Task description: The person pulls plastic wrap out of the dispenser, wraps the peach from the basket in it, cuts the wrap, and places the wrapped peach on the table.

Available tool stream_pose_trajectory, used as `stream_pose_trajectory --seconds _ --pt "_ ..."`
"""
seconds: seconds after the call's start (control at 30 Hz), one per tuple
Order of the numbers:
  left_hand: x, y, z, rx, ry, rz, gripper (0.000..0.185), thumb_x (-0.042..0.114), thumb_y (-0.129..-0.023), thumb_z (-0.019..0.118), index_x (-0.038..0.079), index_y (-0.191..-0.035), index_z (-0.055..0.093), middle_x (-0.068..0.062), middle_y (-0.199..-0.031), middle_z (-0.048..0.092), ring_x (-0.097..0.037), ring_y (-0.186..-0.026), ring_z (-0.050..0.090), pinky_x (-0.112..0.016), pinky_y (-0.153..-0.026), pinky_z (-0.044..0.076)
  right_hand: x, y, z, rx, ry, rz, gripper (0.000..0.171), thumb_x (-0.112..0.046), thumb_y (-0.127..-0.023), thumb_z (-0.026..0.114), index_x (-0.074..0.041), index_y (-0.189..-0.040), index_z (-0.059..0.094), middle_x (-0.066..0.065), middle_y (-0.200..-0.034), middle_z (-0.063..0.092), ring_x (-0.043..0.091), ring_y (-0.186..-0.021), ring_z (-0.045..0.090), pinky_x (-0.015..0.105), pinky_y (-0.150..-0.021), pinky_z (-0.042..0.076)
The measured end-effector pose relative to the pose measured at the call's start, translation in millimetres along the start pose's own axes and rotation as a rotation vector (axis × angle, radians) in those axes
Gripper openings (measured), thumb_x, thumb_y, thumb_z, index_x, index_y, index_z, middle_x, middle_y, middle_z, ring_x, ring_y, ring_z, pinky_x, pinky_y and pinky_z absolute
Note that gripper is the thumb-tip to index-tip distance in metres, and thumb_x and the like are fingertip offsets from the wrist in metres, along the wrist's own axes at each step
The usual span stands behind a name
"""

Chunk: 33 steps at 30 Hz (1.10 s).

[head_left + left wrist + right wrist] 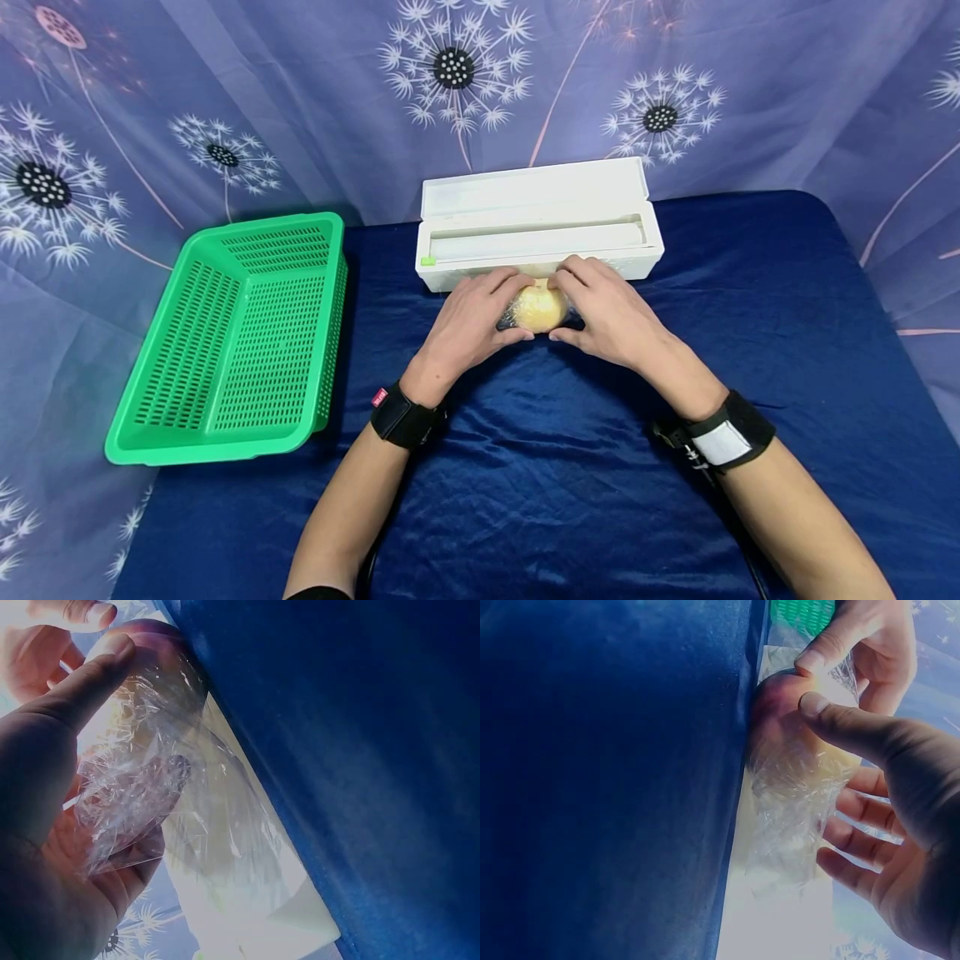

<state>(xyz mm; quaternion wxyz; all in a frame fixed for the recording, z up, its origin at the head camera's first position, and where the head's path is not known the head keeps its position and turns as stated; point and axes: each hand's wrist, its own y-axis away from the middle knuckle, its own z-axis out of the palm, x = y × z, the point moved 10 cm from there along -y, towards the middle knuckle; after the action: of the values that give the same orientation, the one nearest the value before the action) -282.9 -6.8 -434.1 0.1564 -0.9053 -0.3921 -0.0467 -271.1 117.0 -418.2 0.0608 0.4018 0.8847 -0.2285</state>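
A round yellow fruit with a reddish underside is wrapped in clear plastic film, which bunches and crinkles at both sides of it. My left hand holds the fruit from the left, thumb on the near side and fingers over the top. From the right, my right hand grips it the same way, its thumb pressing the film against the skin. Right behind the hands stands a long white wrap dispenser box, lid raised, with a roll of film inside.
A green plastic basket stands on the left of the table. Dark blue cloth covers the table. A purple curtain with dandelion prints hangs close behind the box. A small green piece sits at the box's left end.
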Motion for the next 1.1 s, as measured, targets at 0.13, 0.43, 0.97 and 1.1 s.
stream_pose_trajectory --seconds 0.13,0.43,0.97,1.1 --pt "0.2 -0.1 -0.1 -0.004 -0.002 -0.003 0.077 0.049 -0.085 0.088 0.016 -0.149 0.058 -0.006 -0.148 0.058 -0.027 -0.122 0.065 -0.045 -0.095 0.052 -0.8 0.0 0.7 -0.003 0.004 0.002 0.066 -0.030 -0.073 0.101 -0.002 -0.119 0.063 0.013 -0.118 0.059 0.035 -0.102 0.057 0.050 -0.097 0.046" --pt "0.2 -0.5 -0.1 -0.006 0.001 -0.004 0.078 0.051 -0.085 0.087 0.015 -0.148 0.059 -0.004 -0.145 0.060 -0.025 -0.120 0.065 -0.042 -0.092 0.051 -2.2 0.3 1.6 0.014 0.025 -0.016 0.069 -0.030 -0.071 0.102 -0.001 -0.119 0.062 0.014 -0.117 0.058 0.037 -0.103 0.057 0.051 -0.096 0.047" --pt "-3.5 0.2 0.5 0.008 0.056 -0.042 0.077 0.051 -0.086 0.088 0.010 -0.141 0.054 -0.004 -0.128 0.065 -0.023 -0.107 0.068 -0.041 -0.089 0.051 -2.5 0.5 1.0 0.040 0.048 -0.021 0.069 -0.029 -0.072 0.101 0.001 -0.120 0.062 0.016 -0.120 0.060 0.038 -0.107 0.059 0.051 -0.101 0.046" --pt "-4.5 0.1 1.5 0.005 0.055 -0.042 0.076 0.051 -0.087 0.086 0.009 -0.142 0.054 -0.004 -0.129 0.065 -0.024 -0.107 0.068 -0.041 -0.090 0.051 -2.6 0.5 0.1 0.045 0.051 -0.019 0.069 -0.030 -0.072 0.100 0.002 -0.122 0.063 0.017 -0.121 0.061 0.039 -0.108 0.060 0.051 -0.103 0.046"
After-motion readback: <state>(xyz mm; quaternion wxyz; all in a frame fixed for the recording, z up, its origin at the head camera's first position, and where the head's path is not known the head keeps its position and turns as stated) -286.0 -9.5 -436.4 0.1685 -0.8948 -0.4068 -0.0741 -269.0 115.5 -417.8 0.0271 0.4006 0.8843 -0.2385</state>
